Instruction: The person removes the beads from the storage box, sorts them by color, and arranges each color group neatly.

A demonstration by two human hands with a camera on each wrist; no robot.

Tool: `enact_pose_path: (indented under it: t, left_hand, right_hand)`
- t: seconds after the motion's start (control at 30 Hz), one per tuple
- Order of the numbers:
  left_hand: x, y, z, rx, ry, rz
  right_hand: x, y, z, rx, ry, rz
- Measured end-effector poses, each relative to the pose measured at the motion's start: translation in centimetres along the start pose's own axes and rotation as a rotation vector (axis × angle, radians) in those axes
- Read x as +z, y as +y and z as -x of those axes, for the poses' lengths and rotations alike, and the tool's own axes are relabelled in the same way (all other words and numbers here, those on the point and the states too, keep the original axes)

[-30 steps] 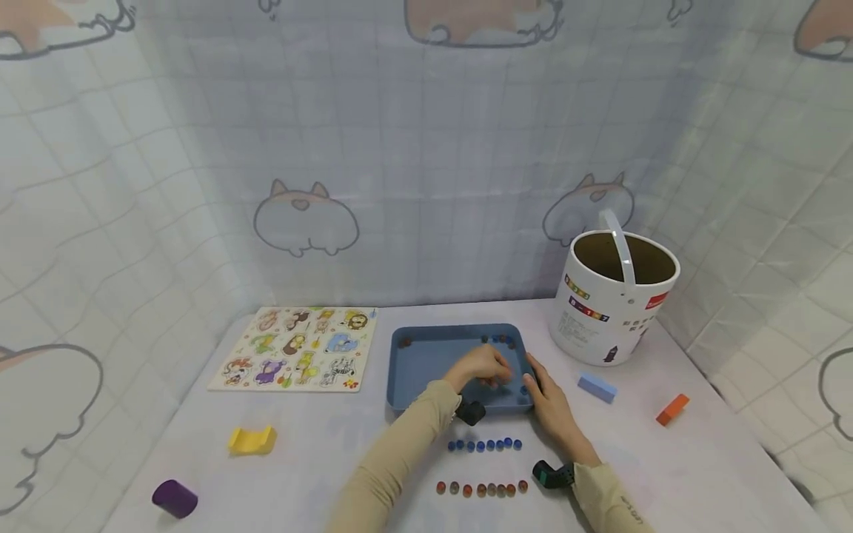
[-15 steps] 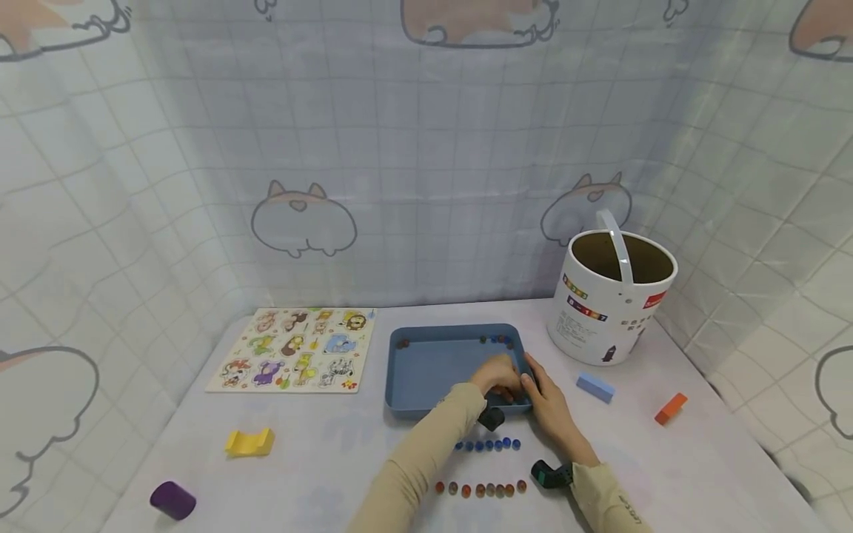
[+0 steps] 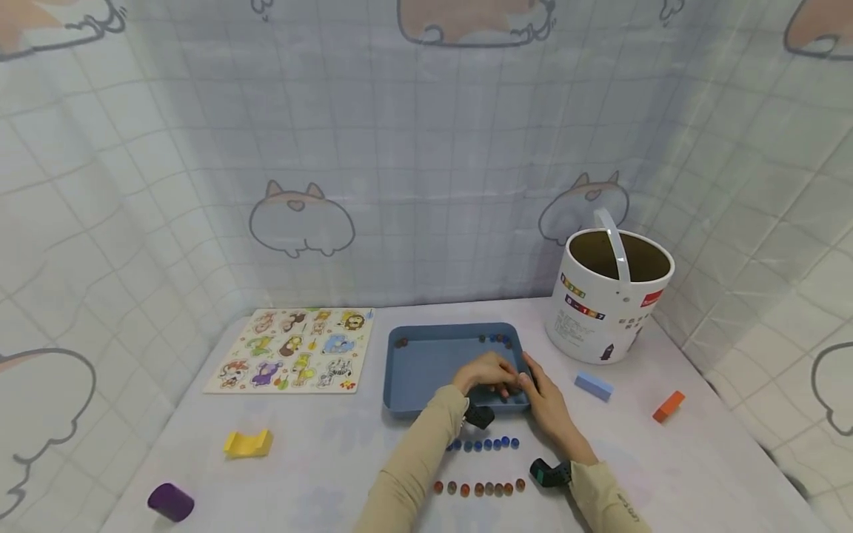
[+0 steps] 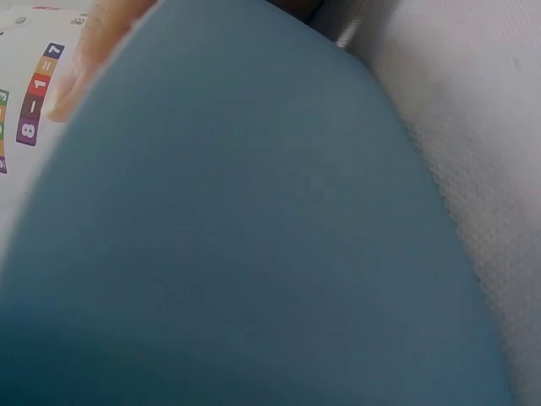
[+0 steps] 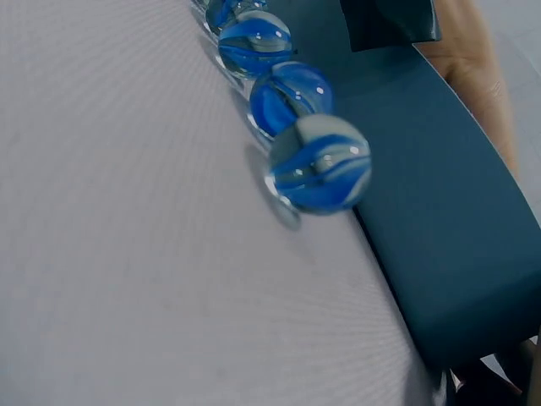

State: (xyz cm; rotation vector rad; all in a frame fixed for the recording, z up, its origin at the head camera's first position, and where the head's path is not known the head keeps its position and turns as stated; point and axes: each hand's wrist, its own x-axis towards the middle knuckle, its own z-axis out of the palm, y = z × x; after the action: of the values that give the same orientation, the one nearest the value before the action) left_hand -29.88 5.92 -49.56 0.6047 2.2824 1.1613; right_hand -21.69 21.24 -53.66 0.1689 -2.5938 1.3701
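Only readable stuff is on the white bucket, over at the right of the head view. It has a slanted strip of coloured squares with digits on its side, too small to make out from there. The left wrist view catches the same bucket in its upper left corner, and there the strip reads 8, a dash, 1, an equals sign, then 7. There's also a small red label near the rim and some dark print lower down, neither legible.
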Motion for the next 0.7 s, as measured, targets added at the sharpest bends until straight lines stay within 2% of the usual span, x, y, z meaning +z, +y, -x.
enact_pose_path:
  t: [0.2,0.37,0.5,0.7]
  left_hand:
    - [-0.1,-0.1,-0.3,0.004,-0.011,0.017]
    - [-0.8,0.1,0.3,0.053,-0.006,0.055]
    - [-2.2,0.2,1.8,0.094,0.029,0.120]
    - [-4.9,0.0,5.6,0.107,0.074,0.250]
  right_hand:
    - [-0.1,0.0,-0.2,0.009,-0.003,0.017]
    - [0.2,0.0,-0.3,0.014,-0.015,0.009]
    - [0.3,0.0,-0.2,-0.002,-0.018,0.022]
    - [0.1,0.2,-0.2,-0.023,0.010,0.037]
